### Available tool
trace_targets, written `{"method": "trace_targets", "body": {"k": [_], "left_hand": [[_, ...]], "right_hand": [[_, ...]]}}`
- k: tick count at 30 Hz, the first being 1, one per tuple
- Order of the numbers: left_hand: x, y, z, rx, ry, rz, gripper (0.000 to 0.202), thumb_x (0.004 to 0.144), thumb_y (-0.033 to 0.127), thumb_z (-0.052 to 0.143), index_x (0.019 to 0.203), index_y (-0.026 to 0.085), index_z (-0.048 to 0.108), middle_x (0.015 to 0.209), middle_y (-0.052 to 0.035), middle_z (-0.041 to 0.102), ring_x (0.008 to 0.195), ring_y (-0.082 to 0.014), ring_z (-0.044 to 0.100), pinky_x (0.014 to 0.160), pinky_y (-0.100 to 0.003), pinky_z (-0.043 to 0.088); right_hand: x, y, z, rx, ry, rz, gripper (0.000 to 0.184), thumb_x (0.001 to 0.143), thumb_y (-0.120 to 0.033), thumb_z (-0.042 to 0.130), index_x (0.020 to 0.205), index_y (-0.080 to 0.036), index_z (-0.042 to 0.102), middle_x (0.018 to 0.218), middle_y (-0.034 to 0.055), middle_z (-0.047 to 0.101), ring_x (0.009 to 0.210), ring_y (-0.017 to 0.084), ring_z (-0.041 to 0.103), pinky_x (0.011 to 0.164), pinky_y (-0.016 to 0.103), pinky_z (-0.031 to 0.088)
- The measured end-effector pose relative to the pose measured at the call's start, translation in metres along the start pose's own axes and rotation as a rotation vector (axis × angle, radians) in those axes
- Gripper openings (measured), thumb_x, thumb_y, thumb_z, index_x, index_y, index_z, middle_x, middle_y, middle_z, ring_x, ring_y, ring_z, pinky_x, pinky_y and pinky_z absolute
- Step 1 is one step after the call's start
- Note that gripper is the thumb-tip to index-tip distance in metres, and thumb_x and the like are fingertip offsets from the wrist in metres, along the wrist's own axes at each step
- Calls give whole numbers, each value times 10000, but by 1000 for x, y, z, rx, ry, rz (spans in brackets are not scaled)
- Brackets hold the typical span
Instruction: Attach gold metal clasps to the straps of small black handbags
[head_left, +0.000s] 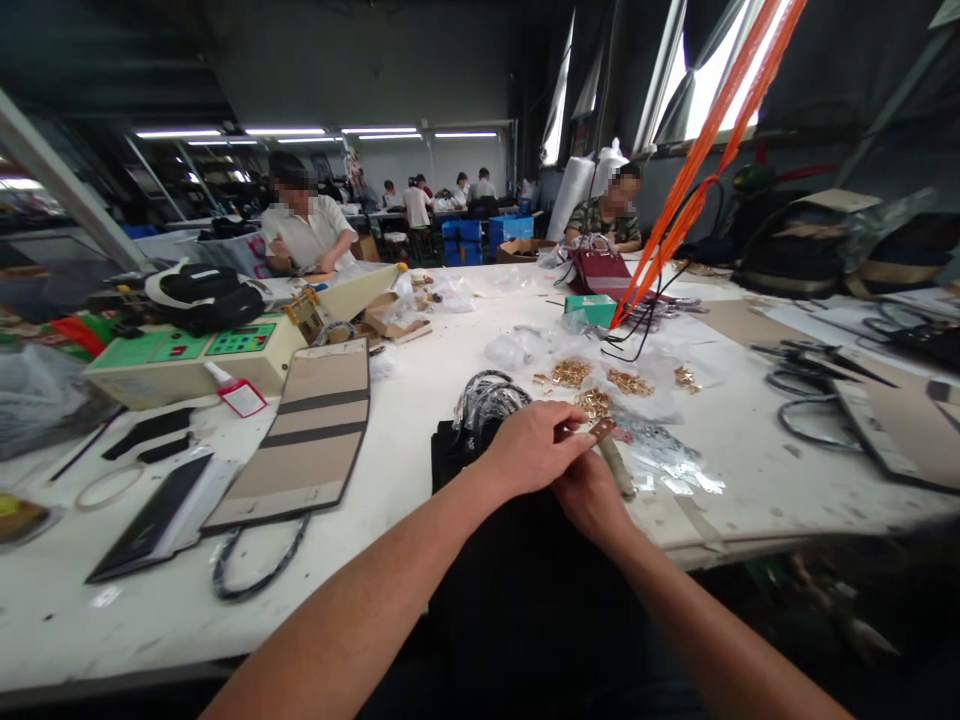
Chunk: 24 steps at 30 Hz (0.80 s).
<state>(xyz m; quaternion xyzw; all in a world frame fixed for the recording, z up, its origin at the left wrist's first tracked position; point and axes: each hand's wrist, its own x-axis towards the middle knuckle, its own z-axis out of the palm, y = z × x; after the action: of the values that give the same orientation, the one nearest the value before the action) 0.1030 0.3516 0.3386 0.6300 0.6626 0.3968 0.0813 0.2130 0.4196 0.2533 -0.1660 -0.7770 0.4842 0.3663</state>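
Observation:
My left hand (534,446) lies over a black bag piece (457,450) at the table's near edge, its fingers pinched on a small brown strap tab with a metal fitting (602,429). My right hand (592,495) sits just under it, closed round a pale handled tool (618,468) that sticks up beside the tab. Black corded handles (487,395) curl just beyond my left hand. Piles of small gold metal fittings (592,402) lie on clear plastic bags right behind the hands.
A tan panel with black stripes (311,430) lies left, with black pieces (154,515) and a green-topped machine (187,360). Orange straps (697,160) hang from above. A maroon bag (600,272) and two seated people are across the white table (420,400); more bag parts lie right.

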Motion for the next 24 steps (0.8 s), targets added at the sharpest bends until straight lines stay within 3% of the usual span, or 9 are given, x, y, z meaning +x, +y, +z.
{"method": "trace_targets", "body": {"k": [3,6,9,18,24], "left_hand": [[-13,-25,-1,52,117,-70,202,965,259,635,1112,146,715,1099,-64,723,1040,-210,656,960,-333,483],[-26,-44,0,178,80,-78,193,967,261,646,1084,123,712,1085,-85,711,1061,-239,636,989,-378,480],[-33,-46,2,289,41,-34,278,923,310,716,1135,131,709,1095,-79,714,1078,-264,618,985,-401,488],[-32,-30,5,520,-59,-54,389,888,387,752,1200,162,689,1146,-89,706,1096,-317,616,960,-468,495],[-26,-30,10,378,-22,-253,368,818,357,801,1103,171,661,1069,-63,717,991,-266,654,855,-383,496]], "right_hand": [[9,1,-29,-67,-12,95,300,928,-414,627,1107,-202,742,1023,69,705,879,225,663,804,360,547],[12,2,-57,-149,-72,214,356,885,-459,665,1133,-221,759,1004,54,711,830,216,664,741,347,537],[12,3,-72,-234,-136,225,369,866,-455,667,1126,-213,766,980,51,718,840,220,668,757,355,525],[4,-5,-72,-439,-160,71,317,860,-349,615,1063,-177,787,924,57,719,835,214,643,790,357,477],[4,-5,-64,-547,-203,-54,252,894,-250,592,1047,-161,772,955,77,704,905,226,647,833,354,472]]}}
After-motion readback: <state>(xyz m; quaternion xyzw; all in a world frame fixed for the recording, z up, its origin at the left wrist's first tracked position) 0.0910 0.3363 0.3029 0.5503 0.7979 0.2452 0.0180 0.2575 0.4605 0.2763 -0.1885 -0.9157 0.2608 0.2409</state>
